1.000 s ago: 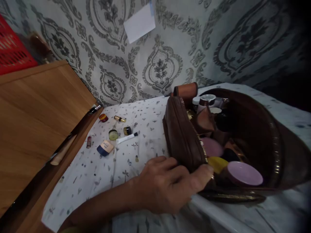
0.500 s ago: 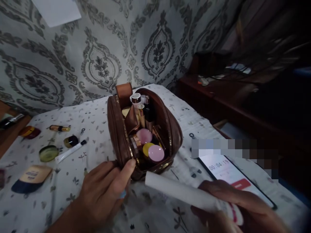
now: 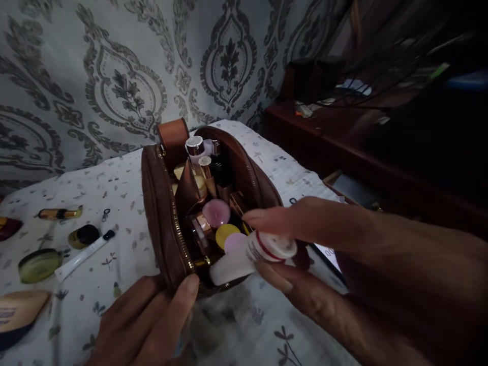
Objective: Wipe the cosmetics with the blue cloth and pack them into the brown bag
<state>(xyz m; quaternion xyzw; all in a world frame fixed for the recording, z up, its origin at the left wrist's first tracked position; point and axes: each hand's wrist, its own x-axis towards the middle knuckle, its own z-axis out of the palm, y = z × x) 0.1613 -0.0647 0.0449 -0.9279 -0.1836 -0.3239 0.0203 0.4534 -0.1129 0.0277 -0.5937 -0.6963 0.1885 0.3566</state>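
An unzipped brown cosmetic bag [image 3: 155,203] stands on the patterned cloth, packed with bottles, jars and round lids in pink and yellow. My left hand [image 3: 147,323] pinches its near left rim beside the gold zipper, thumb on top and the other fingers against the outside. Between the thumb and fingers of my right hand [image 3: 328,254] is a white tube [image 3: 240,262] with a red ring near its end. The tube's far end dips into the near part of the bag's opening. A pink lid [image 3: 216,212] and a yellow lid [image 3: 227,235] lie just beyond it.
Left on the cloth [image 3: 114,175] lie a white tube with black cap [image 3: 84,256], a dark-lidded jar [image 3: 84,236], a green round container [image 3: 40,265], a gold tube [image 3: 60,213] and a beige bottle [image 3: 23,310]. A phone [image 3: 328,259] is partly hidden behind my right hand.
My right hand has moved left and up, bringing the white tube from in front of the bag into its opening. My left hand keeps its grip on the rim. The view has shifted right.
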